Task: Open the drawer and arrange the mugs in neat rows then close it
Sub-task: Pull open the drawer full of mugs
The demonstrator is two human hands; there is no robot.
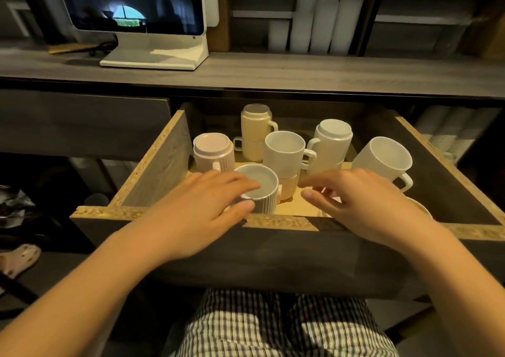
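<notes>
The drawer [273, 221] is pulled out, with several mugs standing inside in no clear rows. My left hand [202, 206] grips a ribbed grey mug [259, 190] at the front, fingers over its rim and thumb on its side. My right hand [363, 201] hovers over the drawer's front middle with fingers spread, holding nothing. A pink mug [213, 149] stands upside down at the left. Behind it is a cream stack [255, 132]. A white upright mug [284, 149] sits on another mug in the middle. A white upside-down stack [330, 143] and a large white mug [382, 160] stand to the right.
A white-framed monitor [142, 15] stands on the countertop [300, 72] above the drawer. Stacks of white cups [317, 20] fill the shelf behind. Another cup rim [422, 207] peeks out beside my right wrist. A closed drawer front [82, 121] lies to the left. My checked trousers show below.
</notes>
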